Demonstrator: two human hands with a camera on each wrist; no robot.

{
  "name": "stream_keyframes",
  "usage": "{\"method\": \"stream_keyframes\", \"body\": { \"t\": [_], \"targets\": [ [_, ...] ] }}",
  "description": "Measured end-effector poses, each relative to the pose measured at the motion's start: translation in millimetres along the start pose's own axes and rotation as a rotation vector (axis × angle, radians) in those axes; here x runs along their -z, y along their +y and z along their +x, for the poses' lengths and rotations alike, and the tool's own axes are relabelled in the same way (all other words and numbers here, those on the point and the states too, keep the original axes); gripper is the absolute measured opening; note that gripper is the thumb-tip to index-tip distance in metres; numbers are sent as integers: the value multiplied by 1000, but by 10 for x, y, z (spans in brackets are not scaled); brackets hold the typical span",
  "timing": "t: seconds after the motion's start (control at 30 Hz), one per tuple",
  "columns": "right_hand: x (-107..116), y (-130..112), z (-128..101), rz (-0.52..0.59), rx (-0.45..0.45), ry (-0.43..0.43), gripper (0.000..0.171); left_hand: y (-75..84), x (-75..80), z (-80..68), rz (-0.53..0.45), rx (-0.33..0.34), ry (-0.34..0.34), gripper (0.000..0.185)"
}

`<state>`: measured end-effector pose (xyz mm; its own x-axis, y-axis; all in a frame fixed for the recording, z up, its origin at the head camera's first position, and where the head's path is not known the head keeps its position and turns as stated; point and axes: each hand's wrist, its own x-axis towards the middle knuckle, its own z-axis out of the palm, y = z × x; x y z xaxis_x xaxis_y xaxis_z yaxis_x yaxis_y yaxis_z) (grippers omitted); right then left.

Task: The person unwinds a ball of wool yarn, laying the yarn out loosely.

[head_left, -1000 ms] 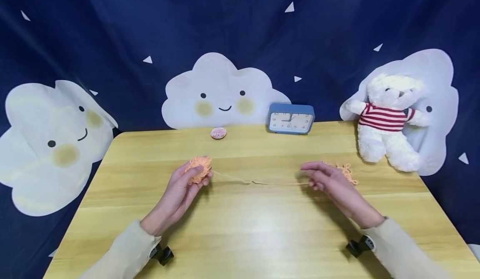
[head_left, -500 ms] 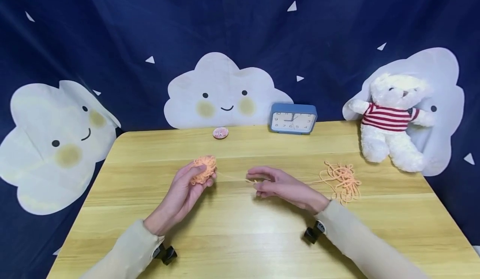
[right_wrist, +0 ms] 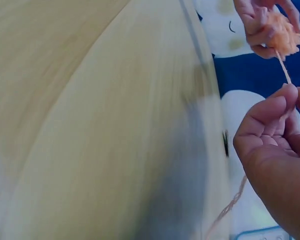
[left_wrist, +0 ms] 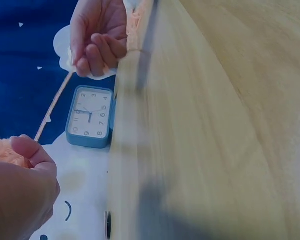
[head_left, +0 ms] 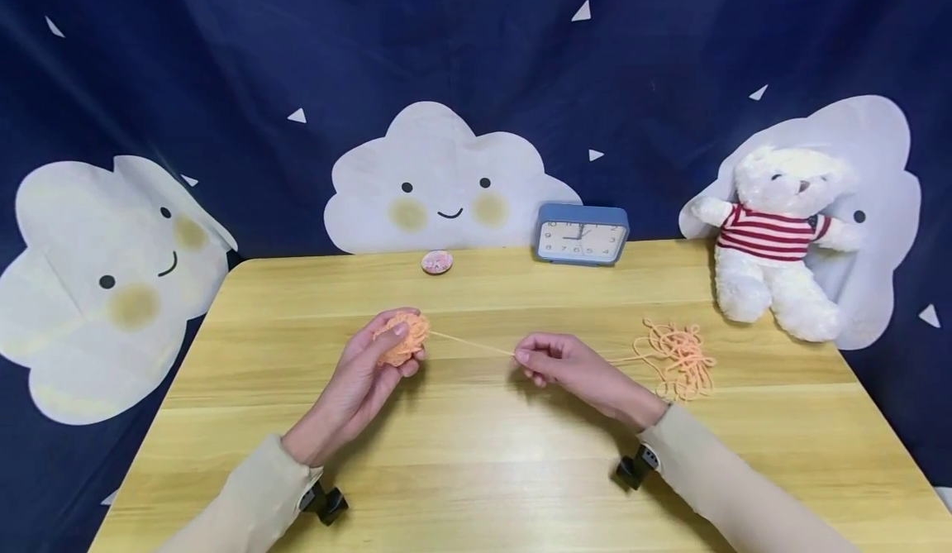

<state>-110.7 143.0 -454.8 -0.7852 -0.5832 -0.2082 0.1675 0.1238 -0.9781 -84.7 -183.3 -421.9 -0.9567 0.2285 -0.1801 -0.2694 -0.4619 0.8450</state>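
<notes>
A person in cream sleeves is sitting at a pale wooden tabletop point(head_left: 476, 470), working with orange yarn. The left hand point(head_left: 362, 377) is curling its fingers and thumb around a small ball of orange yarn point(head_left: 402, 336), holding it just above the tabletop, left of centre. A single strand of yarn point(head_left: 470, 343) is running taut from the ball across to the right hand point(head_left: 571, 367), which is pinching it between thumb and fingertips, the other fingers folded in. The two hands are sitting near each other, apart only by that short stretch of strand. Past the right hand, the strand is trailing on to a loose tangle of orange yarn point(head_left: 678, 358) lying on the tabletop, near the right edge.

At the back edge of the tabletop, a blue rectangular clock point(head_left: 583, 235) is standing upright, with a small round pink badge point(head_left: 436, 262) lying to its left. A white teddy bear in a red-striped jumper point(head_left: 773, 239) is leaning at the far right corner. Behind everything, a dark blue backdrop with smiling white clouds point(head_left: 443, 181) is hanging.
</notes>
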Motion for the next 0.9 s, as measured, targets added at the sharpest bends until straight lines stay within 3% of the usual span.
{"method": "stream_keyframes", "body": {
  "t": [0.23, 0.4, 0.63, 0.9],
  "targets": [
    [165, -75, -223, 14, 19, 188, 32, -38, 71, -29, 16, -1, -26, 37],
    [301, -132, -384, 124, 65, 308, 20, -68, 130, -40, 35, 8, -35, 30],
    [408, -134, -568, 210, 134, 354, 15, -77, 132, -32, -50, 16, 11, 35],
    [513, -67, -766, 226, 137, 400, 16, -81, 154, -25, 4, -18, 98, 44]
  ]
}}
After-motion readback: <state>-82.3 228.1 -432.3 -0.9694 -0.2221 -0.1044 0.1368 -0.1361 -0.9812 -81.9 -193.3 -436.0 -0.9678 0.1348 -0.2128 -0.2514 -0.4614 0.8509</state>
